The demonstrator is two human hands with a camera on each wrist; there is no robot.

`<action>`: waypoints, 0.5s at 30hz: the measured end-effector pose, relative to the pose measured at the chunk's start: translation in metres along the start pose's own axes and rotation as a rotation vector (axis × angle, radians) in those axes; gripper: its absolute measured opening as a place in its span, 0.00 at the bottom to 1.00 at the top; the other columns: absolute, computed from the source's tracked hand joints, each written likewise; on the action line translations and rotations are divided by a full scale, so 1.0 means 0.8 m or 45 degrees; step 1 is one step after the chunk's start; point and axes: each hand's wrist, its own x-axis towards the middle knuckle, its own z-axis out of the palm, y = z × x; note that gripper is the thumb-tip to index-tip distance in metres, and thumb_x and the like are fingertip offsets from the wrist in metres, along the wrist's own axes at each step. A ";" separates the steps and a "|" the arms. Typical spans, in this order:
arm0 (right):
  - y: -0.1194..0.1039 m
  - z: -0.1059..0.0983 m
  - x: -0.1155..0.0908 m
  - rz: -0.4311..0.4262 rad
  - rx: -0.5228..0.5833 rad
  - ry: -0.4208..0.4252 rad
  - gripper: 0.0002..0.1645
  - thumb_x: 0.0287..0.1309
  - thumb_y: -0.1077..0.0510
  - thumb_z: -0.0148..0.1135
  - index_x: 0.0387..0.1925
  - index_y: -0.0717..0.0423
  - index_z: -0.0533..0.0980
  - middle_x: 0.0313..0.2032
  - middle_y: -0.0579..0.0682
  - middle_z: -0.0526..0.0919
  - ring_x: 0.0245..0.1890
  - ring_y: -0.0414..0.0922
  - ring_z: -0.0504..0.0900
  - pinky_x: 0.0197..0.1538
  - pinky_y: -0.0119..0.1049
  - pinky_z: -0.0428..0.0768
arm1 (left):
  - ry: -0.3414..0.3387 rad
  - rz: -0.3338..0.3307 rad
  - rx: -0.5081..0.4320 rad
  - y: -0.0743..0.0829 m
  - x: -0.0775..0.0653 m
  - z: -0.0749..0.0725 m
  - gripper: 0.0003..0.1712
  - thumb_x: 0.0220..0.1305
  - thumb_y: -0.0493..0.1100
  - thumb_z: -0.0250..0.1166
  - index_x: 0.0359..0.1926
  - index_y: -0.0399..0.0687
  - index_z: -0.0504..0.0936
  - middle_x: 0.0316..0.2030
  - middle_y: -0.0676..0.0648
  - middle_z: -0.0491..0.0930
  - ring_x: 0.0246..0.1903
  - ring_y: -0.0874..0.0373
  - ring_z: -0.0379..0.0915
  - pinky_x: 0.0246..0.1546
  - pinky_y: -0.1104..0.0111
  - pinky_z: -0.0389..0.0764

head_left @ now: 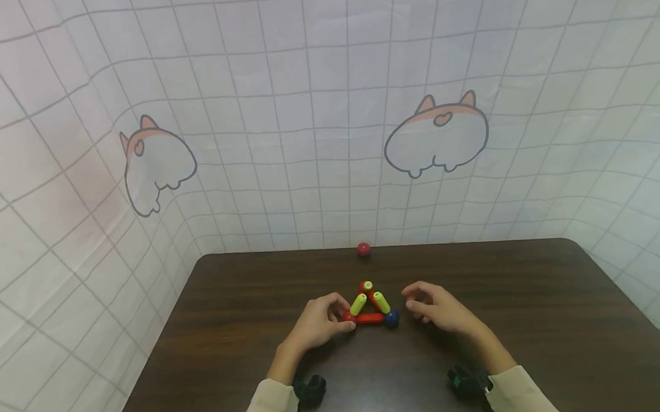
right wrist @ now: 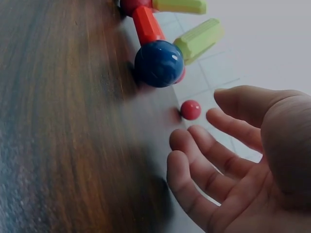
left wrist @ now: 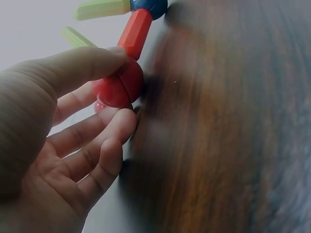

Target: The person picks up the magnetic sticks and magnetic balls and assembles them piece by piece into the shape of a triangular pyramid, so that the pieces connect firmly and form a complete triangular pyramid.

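On the table sits a triangle of red rods (head_left: 369,318) joined by balls, with yellow-green rods (head_left: 381,302) rising from its corners. My left hand (head_left: 319,322) pinches the red ball (left wrist: 119,86) at the near left corner between thumb and fingers. At the near right corner is a blue ball (right wrist: 159,63), with a red rod and a yellow-green rod attached to it. Another red ball at the far corner is partly covered by its upright rod. My right hand (head_left: 439,307) hovers just right of the blue ball, fingers loosely bent around nothing.
A loose red ball (head_left: 363,249) lies by the far edge of the dark wooden table (head_left: 244,293). Behind and at both sides hangs a white grid-patterned cloth (head_left: 293,158). A dark wrist camera (head_left: 310,391) sits below my left hand.
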 end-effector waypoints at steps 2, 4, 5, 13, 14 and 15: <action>-0.001 0.002 0.002 -0.005 0.026 0.025 0.21 0.73 0.55 0.59 0.59 0.65 0.73 0.48 0.63 0.81 0.37 0.47 0.83 0.37 0.39 0.84 | 0.003 0.001 0.007 -0.002 -0.001 -0.002 0.16 0.59 0.50 0.77 0.45 0.56 0.82 0.36 0.54 0.82 0.29 0.61 0.74 0.28 0.69 0.75; -0.002 0.004 0.005 -0.014 0.045 0.053 0.21 0.73 0.57 0.60 0.59 0.66 0.73 0.46 0.62 0.81 0.37 0.47 0.83 0.38 0.39 0.84 | 0.005 0.007 0.012 -0.004 -0.001 -0.004 0.16 0.59 0.49 0.77 0.45 0.55 0.82 0.36 0.53 0.82 0.29 0.61 0.74 0.28 0.69 0.75; -0.003 0.005 0.006 -0.018 0.047 0.073 0.20 0.73 0.58 0.60 0.59 0.66 0.73 0.45 0.61 0.81 0.38 0.47 0.82 0.39 0.40 0.84 | 0.005 0.010 0.015 -0.005 -0.001 -0.004 0.16 0.59 0.49 0.77 0.45 0.55 0.82 0.36 0.53 0.82 0.29 0.61 0.74 0.28 0.69 0.75; -0.022 0.002 0.037 -0.111 0.051 0.181 0.20 0.71 0.60 0.62 0.60 0.64 0.74 0.50 0.66 0.82 0.40 0.55 0.84 0.41 0.49 0.85 | -0.003 0.017 -0.002 -0.006 0.001 -0.007 0.16 0.59 0.49 0.77 0.45 0.54 0.83 0.37 0.53 0.83 0.30 0.61 0.74 0.30 0.70 0.75; -0.026 0.001 0.044 -0.110 0.054 0.182 0.20 0.70 0.60 0.62 0.60 0.62 0.74 0.51 0.67 0.81 0.41 0.57 0.85 0.41 0.50 0.85 | -0.005 0.016 -0.002 -0.007 0.001 -0.007 0.16 0.59 0.49 0.77 0.45 0.53 0.82 0.37 0.52 0.83 0.30 0.61 0.74 0.29 0.69 0.75; -0.029 0.000 0.052 -0.112 0.050 0.175 0.20 0.70 0.59 0.62 0.60 0.61 0.74 0.53 0.67 0.81 0.42 0.59 0.85 0.42 0.50 0.85 | -0.008 0.014 -0.002 -0.008 0.002 -0.007 0.16 0.59 0.49 0.77 0.45 0.53 0.82 0.37 0.52 0.82 0.30 0.60 0.74 0.29 0.69 0.75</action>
